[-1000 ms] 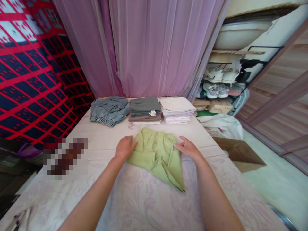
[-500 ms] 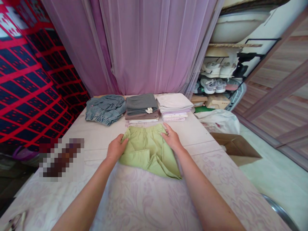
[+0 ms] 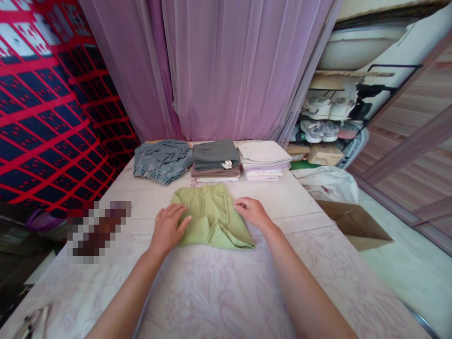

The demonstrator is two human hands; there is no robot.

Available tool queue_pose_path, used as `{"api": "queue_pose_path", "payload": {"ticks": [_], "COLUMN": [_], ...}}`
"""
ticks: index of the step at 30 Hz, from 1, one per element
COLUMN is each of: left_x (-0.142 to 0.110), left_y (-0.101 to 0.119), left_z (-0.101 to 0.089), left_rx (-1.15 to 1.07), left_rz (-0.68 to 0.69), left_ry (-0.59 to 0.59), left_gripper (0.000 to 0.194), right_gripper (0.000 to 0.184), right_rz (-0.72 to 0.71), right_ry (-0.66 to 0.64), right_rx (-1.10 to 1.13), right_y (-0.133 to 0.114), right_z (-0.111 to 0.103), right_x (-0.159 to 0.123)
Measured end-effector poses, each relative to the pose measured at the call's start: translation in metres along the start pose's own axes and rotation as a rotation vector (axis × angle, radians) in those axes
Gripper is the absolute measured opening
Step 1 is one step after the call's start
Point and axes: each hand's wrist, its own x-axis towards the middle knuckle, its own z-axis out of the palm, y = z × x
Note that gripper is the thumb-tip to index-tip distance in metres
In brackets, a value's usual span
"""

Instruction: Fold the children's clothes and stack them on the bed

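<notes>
Light green elastic-waist shorts (image 3: 212, 212) lie on the patterned bed sheet, waistband away from me, with the lower right edge creased and slightly raised. My left hand (image 3: 170, 228) rests on their left side, fingers spread over the cloth. Beside the right edge is my right hand (image 3: 252, 212), its fingers loosely curled with a small gap at the thumb; I see no cloth in it. Behind the shorts are crumpled blue denim bottoms (image 3: 162, 160), a folded stack topped by dark grey cloth (image 3: 216, 153), and a pale folded stack (image 3: 264, 155).
A purple curtain (image 3: 226, 70) hangs behind the bed. To the right are a shoe rack with sneakers (image 3: 314, 131) and an open cardboard box (image 3: 353, 221) on the floor. A blurred-out item (image 3: 99, 230) lies at left, with a pale tool-like object (image 3: 33, 322) near the front corner.
My hands have let go of the waistband corners. My left hand now lies flatter on the cloth, and my right has come off the right corner. The view has shifted slightly left.
</notes>
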Motion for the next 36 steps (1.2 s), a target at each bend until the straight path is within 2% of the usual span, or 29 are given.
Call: {"api": "queue_pose_path", "payload": {"ticks": [3,7,10,13,15,19,21,23,27,29,32,36], "left_x": [-0.009,-0.011,-0.013,-0.016,-0.018,-0.021,-0.023,-0.027,-0.037,-0.041,-0.045,-0.048], "left_y": [0.015,0.025,0.028,0.031,0.033,0.043,0.054,0.067,0.089,0.093,0.094,0.093], "left_z": [0.001,0.001,-0.004,-0.013,-0.018,-0.023,-0.02,-0.014,0.001,0.009,0.015,0.016], "left_rx": [-0.043,-0.07,-0.139,-0.273,-0.361,-0.435,-0.43,-0.418,-0.368,-0.337,-0.314,-0.303], "left_rz": [0.075,0.097,0.173,0.304,0.351,0.301,0.313,0.415,0.614,0.631,0.626,0.608], "left_ry": [-0.164,-0.202,-0.238,-0.334,-0.421,-0.58,-0.566,-0.514,-0.502,-0.522,-0.522,-0.536], "left_gripper": [0.041,0.044,0.034,0.038,0.045,0.052,0.044,0.035,0.034,0.04,0.046,0.048], "right_gripper": [0.016,0.016,0.036,0.052,0.051,0.035,0.027,0.023,0.037,0.04,0.025,0.023], "right_rz": [0.015,0.018,-0.107,-0.245,-0.317,-0.377,-0.392,-0.41,-0.435,-0.445,-0.459,-0.477], "right_ry": [-0.149,-0.219,-0.197,-0.242,-0.306,-0.374,-0.38,-0.378,-0.387,-0.426,-0.459,-0.382], "right_rx": [0.083,0.062,-0.067,-0.221,-0.315,-0.472,-0.5,-0.506,-0.489,-0.499,-0.525,-0.463], "right_y": [0.0,-0.001,-0.007,-0.019,-0.028,-0.035,-0.033,-0.029,-0.025,-0.024,-0.022,-0.015], "right_z": [-0.003,-0.003,-0.006,-0.007,-0.008,-0.014,-0.02,-0.025,-0.034,-0.039,-0.046,-0.049], "right_x": [-0.032,-0.051,-0.046,-0.034,-0.026,-0.021,-0.022,-0.024,-0.028,-0.028,-0.025,-0.012]}}
